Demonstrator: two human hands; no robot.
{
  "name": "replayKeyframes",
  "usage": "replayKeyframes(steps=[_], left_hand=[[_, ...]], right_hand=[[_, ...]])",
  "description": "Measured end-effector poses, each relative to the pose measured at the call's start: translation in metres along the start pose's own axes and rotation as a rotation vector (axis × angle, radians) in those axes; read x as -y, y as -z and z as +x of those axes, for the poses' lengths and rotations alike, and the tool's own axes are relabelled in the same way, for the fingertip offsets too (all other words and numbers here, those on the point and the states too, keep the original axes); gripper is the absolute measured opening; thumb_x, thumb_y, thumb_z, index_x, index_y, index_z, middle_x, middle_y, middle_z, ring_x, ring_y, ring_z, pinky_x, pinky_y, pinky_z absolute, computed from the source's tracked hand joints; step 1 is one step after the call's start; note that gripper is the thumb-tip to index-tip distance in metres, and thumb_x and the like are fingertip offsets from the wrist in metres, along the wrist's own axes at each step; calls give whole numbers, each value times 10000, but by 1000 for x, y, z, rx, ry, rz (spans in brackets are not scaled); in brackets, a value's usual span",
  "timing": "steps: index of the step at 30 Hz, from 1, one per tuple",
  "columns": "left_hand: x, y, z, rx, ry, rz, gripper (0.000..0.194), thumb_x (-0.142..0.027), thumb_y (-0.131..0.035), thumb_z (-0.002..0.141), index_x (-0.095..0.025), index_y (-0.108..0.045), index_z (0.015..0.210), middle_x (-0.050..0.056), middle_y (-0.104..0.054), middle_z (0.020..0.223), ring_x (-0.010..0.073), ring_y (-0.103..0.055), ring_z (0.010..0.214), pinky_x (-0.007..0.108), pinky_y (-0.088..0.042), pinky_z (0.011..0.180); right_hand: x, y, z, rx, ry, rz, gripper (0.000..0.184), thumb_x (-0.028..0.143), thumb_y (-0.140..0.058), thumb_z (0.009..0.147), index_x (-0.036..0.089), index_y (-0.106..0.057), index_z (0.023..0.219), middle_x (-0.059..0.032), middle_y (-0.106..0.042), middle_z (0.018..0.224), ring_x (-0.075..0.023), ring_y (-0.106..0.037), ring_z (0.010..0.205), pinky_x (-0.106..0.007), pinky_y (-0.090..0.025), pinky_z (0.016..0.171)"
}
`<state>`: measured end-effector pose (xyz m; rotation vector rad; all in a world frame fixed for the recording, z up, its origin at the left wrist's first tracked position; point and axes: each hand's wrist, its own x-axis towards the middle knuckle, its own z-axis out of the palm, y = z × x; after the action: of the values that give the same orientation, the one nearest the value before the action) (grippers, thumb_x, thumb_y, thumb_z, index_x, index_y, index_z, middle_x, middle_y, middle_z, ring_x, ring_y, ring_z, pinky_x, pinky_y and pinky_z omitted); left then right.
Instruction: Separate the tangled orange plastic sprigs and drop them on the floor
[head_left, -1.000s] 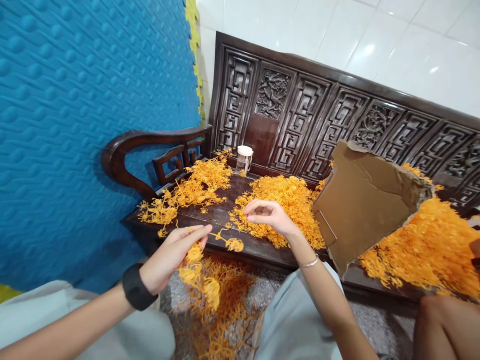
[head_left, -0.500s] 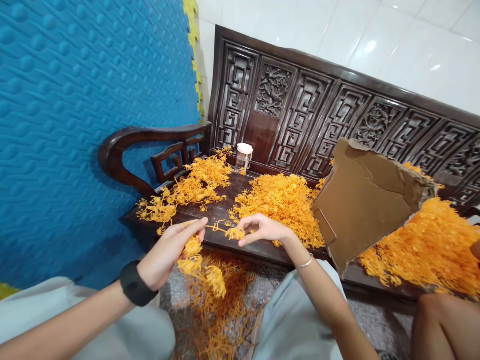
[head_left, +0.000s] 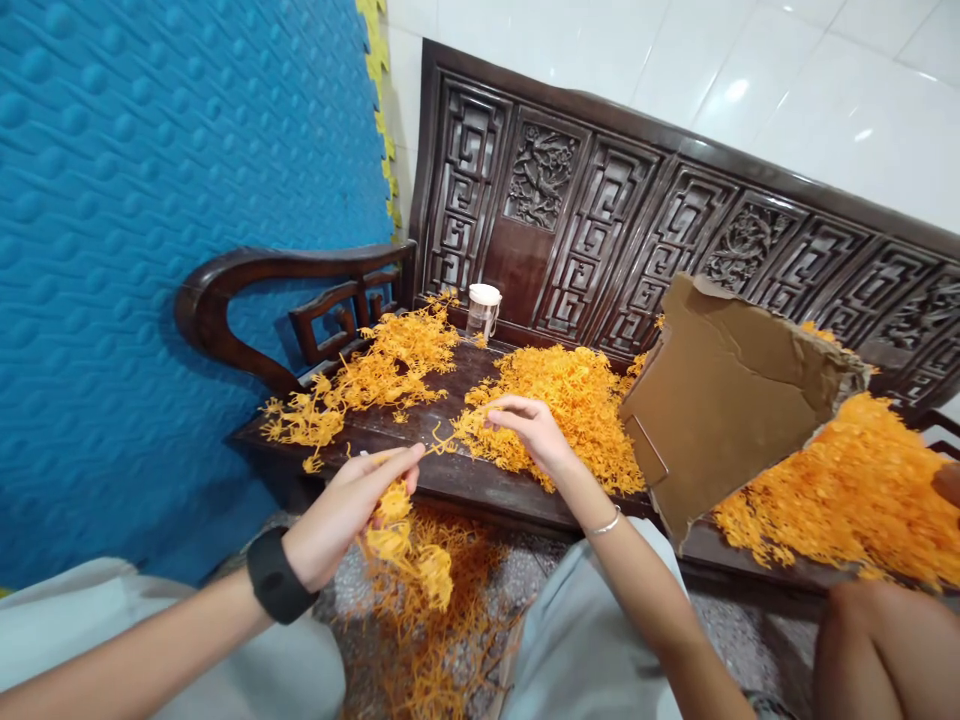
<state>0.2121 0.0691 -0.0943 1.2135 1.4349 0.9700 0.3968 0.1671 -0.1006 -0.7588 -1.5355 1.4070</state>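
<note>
My left hand, with a black band at its wrist, is closed around a bunch of orange plastic flower-like pieces that dangles below the fingers. A thin orange stem juts from its fingertips toward the right. My right hand pinches the end of a small orange piece between thumb and fingers, at the left edge of a large orange pile. Both hands are over the front of a dark wooden bench. The exact shape of the pinched piece is hard to make out.
A looser orange heap lies by the carved armrest. Behind it stands a clear cup with a white lid. Cardboard divides off another pile, near another person's knee. Orange stems litter the floor.
My right hand has moved up and slightly away from me to the pile's edge, its fingers closing from a looser curl into a pinch. My left hand keeps its bunch, nearly in place.
</note>
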Motion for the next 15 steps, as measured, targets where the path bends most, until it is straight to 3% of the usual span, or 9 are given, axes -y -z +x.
replayKeyframes(steps=[4,7,10,12,15], left_hand=[[-3,-9,1,97,-48,86,454,-588,-402,721,-199,-388,486,-67,-278,449,103,-269,420,200,-208,381],[-7,-11,-5,88,-103,116,466,-591,-391,709,-204,-367,450,-62,-303,434,112,-301,431,217,-269,427],[-6,-9,-15,99,-136,167,463,-583,-384,700,-211,-342,427,-51,-331,434,124,-341,463,232,-315,488],[-3,-6,-21,127,-150,203,447,-573,-370,706,-213,-347,441,-48,-340,455,129,-356,479,235,-320,501],[1,-5,-23,152,-155,227,430,-567,-374,704,-214,-368,458,-49,-342,477,129,-360,480,236,-320,492]], right_hand=[[-1,-10,1,-225,71,-38,64,209,-662,598,160,-635,566,20,-595,594,-98,-533,618,-231,-413,645],[5,4,10,-492,199,-93,92,201,-607,623,146,-605,549,12,-585,595,-105,-532,633,-241,-413,644],[19,56,22,-866,387,-148,125,251,-570,651,133,-607,630,-15,-608,683,-119,-545,677,-257,-424,641],[31,98,27,-981,566,-232,202,288,-585,654,131,-626,773,-45,-628,836,-139,-560,804,-278,-433,720],[42,146,29,-1004,642,-271,225,294,-595,651,130,-616,802,-48,-635,848,-141,-571,817,-297,-437,774]])
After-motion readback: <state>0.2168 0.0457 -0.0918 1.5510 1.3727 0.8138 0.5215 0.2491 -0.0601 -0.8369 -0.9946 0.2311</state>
